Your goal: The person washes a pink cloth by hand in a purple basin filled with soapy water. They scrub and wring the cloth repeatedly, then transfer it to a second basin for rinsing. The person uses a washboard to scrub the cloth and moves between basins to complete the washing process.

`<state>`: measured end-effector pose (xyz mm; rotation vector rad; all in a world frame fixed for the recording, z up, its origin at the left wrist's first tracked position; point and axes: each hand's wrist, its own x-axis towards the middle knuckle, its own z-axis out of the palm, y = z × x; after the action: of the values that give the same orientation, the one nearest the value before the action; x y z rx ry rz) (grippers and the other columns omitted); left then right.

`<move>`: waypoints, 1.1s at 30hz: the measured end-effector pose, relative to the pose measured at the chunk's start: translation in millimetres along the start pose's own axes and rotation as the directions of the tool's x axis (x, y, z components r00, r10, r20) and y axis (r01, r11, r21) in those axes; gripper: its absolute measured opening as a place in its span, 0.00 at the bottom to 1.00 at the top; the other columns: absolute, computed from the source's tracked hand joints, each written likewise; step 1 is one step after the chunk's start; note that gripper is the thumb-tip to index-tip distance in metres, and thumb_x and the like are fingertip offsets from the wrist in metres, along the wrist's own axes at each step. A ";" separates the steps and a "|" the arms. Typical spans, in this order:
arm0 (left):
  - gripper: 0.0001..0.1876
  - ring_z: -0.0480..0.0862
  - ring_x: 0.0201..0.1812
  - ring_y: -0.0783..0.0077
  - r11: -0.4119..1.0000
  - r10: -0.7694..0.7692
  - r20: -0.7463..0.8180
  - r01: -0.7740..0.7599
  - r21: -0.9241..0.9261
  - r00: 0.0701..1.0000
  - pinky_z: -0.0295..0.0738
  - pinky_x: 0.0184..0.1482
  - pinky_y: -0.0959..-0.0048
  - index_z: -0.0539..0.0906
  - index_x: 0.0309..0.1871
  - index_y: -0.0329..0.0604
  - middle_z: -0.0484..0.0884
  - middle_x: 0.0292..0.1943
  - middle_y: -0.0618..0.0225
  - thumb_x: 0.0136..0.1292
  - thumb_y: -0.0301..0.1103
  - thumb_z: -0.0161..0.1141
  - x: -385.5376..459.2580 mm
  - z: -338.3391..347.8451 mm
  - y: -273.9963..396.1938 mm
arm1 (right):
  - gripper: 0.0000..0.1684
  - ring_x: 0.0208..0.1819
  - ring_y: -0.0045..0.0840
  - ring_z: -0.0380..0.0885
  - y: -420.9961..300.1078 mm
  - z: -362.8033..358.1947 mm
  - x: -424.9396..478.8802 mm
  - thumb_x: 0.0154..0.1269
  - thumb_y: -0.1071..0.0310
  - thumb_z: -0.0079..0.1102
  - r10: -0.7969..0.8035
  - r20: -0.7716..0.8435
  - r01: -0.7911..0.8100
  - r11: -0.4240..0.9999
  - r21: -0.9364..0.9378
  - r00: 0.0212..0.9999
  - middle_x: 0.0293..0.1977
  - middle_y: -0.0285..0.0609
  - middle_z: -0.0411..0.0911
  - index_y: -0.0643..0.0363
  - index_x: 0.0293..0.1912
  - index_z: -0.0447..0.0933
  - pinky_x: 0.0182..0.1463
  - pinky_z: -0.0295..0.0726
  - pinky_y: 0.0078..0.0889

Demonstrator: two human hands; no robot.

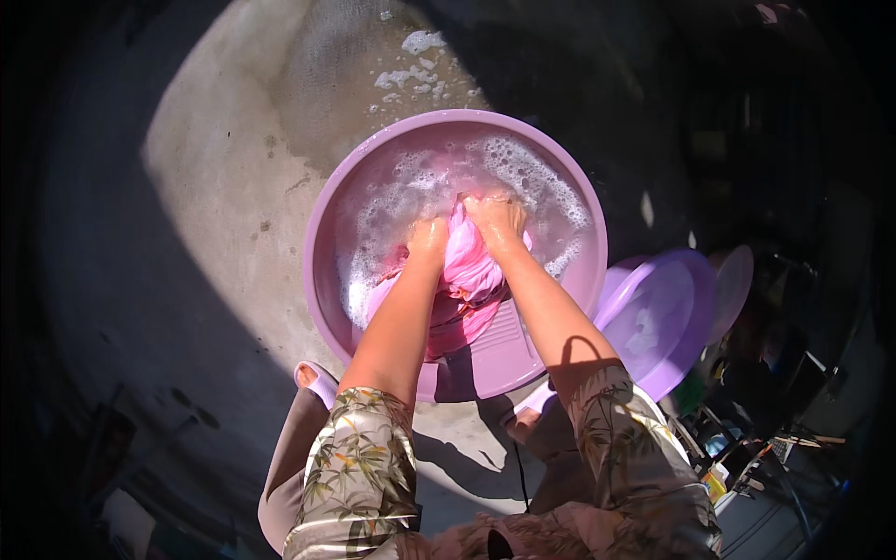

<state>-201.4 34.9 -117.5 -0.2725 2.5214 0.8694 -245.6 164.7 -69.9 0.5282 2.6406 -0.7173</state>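
Observation:
A round pink plastic washtub (318, 280) with a ridged washboard panel (500, 343) at its near side stands on the floor before me. It holds sudsy, pinkish water. My right hand (498, 213) is closed on a bunched wet pink cloth (472, 259) near the tub's middle, its fingertips partly in the water. My left hand (427, 238) presses against the cloth's left side, its fingers sunk in the suds and hidden. More of the pink fabric, with dark and orange parts, lies between my forearms and over the top of the washboard.
Purple plastic basins (661, 322) lean together at the tub's right. Beyond them, a cluttered rack (735, 448) holds small items. Foam patches (420, 70) lie on wet concrete past the tub. My slippered feet flank its near side.

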 end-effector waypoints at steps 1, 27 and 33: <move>0.20 0.78 0.52 0.47 0.997 -0.045 0.093 0.038 0.075 0.995 0.72 0.54 0.54 0.78 0.53 0.46 0.78 0.50 0.45 0.68 0.44 0.40 16.5 -1.3 0.0 | 0.28 0.38 0.55 0.78 -1.0 0.1 6.8 0.50 0.44 0.58 -0.034 -0.035 0.036 0.998 0.056 0.999 0.33 0.63 0.78 0.61 0.37 0.81 0.45 0.75 0.50; 0.25 0.57 0.66 0.36 0.930 -0.127 -0.090 0.087 -0.356 0.988 0.53 0.67 0.51 0.78 0.55 0.48 0.56 0.68 0.42 0.56 0.48 0.62 -196.9 -38.6 -27.5 | 0.46 0.59 0.56 0.63 60.7 -9.5 -299.1 0.42 0.61 0.68 0.048 -0.058 -0.024 0.935 0.354 0.997 0.52 0.67 0.67 0.76 0.58 0.62 0.63 0.63 0.46; 0.16 0.57 0.63 0.32 0.994 -0.110 -0.321 0.101 -0.043 0.941 0.45 0.65 0.38 0.83 0.45 0.48 0.62 0.63 0.44 0.57 0.44 0.58 -187.6 -18.9 11.2 | 0.42 0.58 0.56 0.64 36.8 6.0 -166.7 0.45 0.57 0.62 -0.039 -0.174 0.036 0.999 -0.020 0.984 0.52 0.69 0.67 0.72 0.57 0.65 0.62 0.63 0.48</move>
<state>-47.4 38.9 -8.2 -0.5983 2.7640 0.8753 -83.4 147.9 -19.2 0.5614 2.8234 -0.6874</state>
